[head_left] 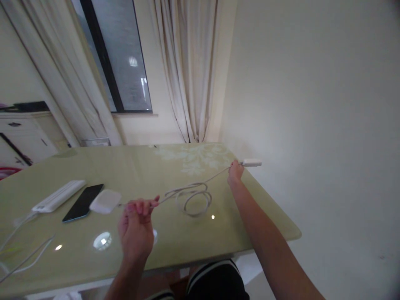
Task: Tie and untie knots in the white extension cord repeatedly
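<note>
A pale cable (195,196) runs between my two hands, with loose loops in its middle above the table. My left hand (137,225) is closed around one end of it. Just left of those fingers, a white square charger (105,201) is attached to that end. Farther right, my right hand (236,171) pinches the cable near its other end. A white rectangular block (251,162) sticks out past the right fingers, near the table's right edge. What joins the block to the cable is too small to make out.
On the left of the green table (175,246) lie a dark phone (83,202) and a white power strip (59,196) with its cord. Another thin white cord (31,258) lies near the front left. A wall (312,125) borders the right side; curtains (190,71) hang behind.
</note>
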Demonstrator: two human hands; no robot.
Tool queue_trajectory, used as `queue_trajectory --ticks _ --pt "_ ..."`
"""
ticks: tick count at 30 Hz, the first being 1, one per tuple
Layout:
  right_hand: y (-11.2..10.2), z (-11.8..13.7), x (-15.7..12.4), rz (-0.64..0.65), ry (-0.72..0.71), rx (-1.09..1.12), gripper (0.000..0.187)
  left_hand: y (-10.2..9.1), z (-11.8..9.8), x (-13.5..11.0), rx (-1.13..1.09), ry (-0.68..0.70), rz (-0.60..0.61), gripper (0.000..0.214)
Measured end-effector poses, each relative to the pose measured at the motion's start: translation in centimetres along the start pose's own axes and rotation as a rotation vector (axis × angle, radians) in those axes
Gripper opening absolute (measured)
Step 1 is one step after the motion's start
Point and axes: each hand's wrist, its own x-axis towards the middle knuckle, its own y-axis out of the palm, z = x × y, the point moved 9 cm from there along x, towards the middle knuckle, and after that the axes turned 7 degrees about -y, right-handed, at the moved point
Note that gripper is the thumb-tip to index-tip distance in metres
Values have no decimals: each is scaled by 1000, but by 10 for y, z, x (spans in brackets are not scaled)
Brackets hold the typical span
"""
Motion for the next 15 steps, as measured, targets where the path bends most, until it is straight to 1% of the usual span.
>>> queue_trajectory --ticks 3,5,7,9,11,13,15 --pt "-24 2 25 -90 52 -113 32 -33 -11 3 -123 -117 -89 43" --pt "-38 10 40 -118 52 -169 33 -50 -16 4 -168 -137 -141 44" --pt "-47 21 52 -132 36 -206 35 -61 -18 6 -200 -134 -170 44" --pt "-52 40 61 -137 -24 -257 40 -62 -17 11 -196 -124 -156 44" --pt "-49 65 67 -118 -143 -325 47 -54 -18 21 -137 -67 -118 44" --pt "-39 96 68 -57 -307 -370 51 -41 -24 37 -36 36 -81 42" --pt "-23 124 62 23 -456 -335 46 -24 -30 55 90 154 -52 42"
